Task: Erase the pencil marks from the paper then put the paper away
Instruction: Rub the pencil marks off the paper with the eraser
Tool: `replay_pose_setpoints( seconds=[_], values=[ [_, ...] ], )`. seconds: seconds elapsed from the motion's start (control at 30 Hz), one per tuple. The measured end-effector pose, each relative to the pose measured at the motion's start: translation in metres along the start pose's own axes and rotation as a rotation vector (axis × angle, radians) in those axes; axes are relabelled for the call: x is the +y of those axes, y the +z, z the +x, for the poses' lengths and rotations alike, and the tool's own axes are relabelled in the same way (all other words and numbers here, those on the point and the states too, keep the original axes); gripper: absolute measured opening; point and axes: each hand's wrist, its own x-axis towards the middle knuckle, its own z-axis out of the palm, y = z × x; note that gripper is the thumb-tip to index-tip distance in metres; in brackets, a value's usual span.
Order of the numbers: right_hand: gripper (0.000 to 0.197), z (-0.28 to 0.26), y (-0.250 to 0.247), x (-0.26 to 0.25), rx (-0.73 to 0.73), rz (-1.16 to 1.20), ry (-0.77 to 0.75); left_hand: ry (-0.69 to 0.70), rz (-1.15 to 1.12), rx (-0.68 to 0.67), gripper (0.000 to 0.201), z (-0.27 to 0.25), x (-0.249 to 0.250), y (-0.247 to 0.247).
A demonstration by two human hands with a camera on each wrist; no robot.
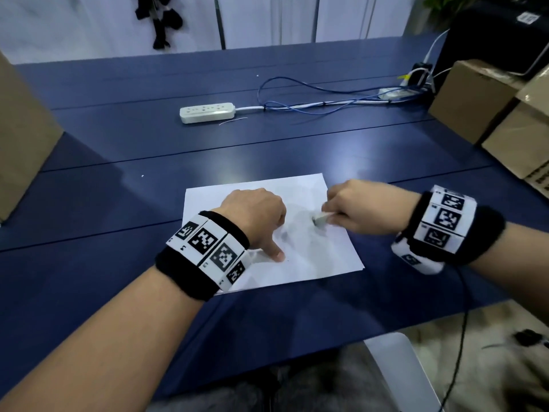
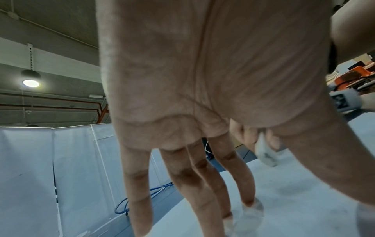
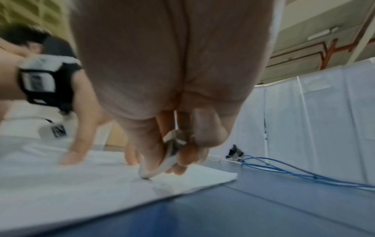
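Note:
A white sheet of paper (image 1: 312,257) with faint grey pencil smudges lies on the dark blue table (image 1: 118,203) in front of me. My left hand (image 1: 261,221) presses down on the paper with spread straight fingers (image 2: 247,189) and thumb. My right hand (image 1: 350,209) pinches a white eraser (image 1: 320,219) with a dirty tip and holds that tip on the paper's middle. The eraser (image 3: 162,162) touches the sheet (image 3: 81,192) in the right wrist view. It also shows behind the left palm, eraser (image 2: 265,154) gripped by the other hand.
A white power strip (image 1: 207,112) with blue and white cables (image 1: 312,102) lies further back on the table. Cardboard boxes stand at the right (image 1: 490,114) and the left edge (image 1: 20,138). White partition screens (image 2: 40,176) line the far side.

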Motion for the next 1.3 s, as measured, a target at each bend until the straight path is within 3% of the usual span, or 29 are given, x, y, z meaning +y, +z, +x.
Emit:
replay_pose_setpoints(
  seconds=[0.07,0.13,0.23,0.4,0.47,0.53,0.6,0.77,0.9,1.0,1.07,1.2,1.3],
  values=[
    [0.032,-0.001,0.003,0.005,0.004,0.015,-0.008,0.0,0.002,-0.006,0.057,0.0,0.0,0.001],
    [0.027,-0.012,0.004,-0.002,-0.018,0.13,-0.161,0.0,0.0,-0.01,0.059,0.0,-0.001,0.001],
    [0.021,-0.024,-0.001,-0.011,-0.162,0.253,-0.271,0.001,0.002,-0.016,0.06,0.0,-0.001,0.0],
    [0.044,0.004,0.002,0.008,-0.077,-0.002,0.056,-0.005,0.0,-0.003,0.059,-0.001,0.0,0.001],
    [0.044,-0.001,0.002,0.003,-0.062,-0.068,0.003,-0.008,0.002,0.003,0.058,-0.001,0.0,0.001],
    [0.024,-0.014,-0.004,-0.01,-0.146,0.057,-0.141,-0.012,0.002,0.004,0.059,0.0,-0.001,0.002],
    [0.017,-0.022,-0.005,-0.022,-0.26,0.174,-0.236,-0.012,0.007,0.001,0.059,0.001,-0.001,0.002],
    [0.034,0.01,-0.005,0.003,-0.117,0.063,0.027,0.0,0.008,-0.006,0.058,0.001,0.0,0.0],
    [0.029,0.003,-0.003,0.001,-0.07,-0.021,-0.066,-0.004,0.014,-0.009,0.058,0.001,-0.001,0.0],
    [0.029,-0.024,-0.004,-0.023,-0.188,0.174,-0.188,-0.004,0.014,-0.009,0.059,0.002,-0.001,0.001],
    [0.025,-0.018,0.001,-0.021,-0.166,0.118,-0.159,-0.002,0.02,-0.016,0.061,0.003,-0.001,-0.001],
    [0.028,0.015,0.0,0.005,-0.066,-0.051,0.076,0.0,0.031,-0.024,0.06,0.004,0.001,-0.002],
    [0.026,0.008,0.001,0.001,-0.084,-0.024,-0.017,-0.003,0.034,-0.017,0.061,0.004,-0.001,0.0]
  ],
)
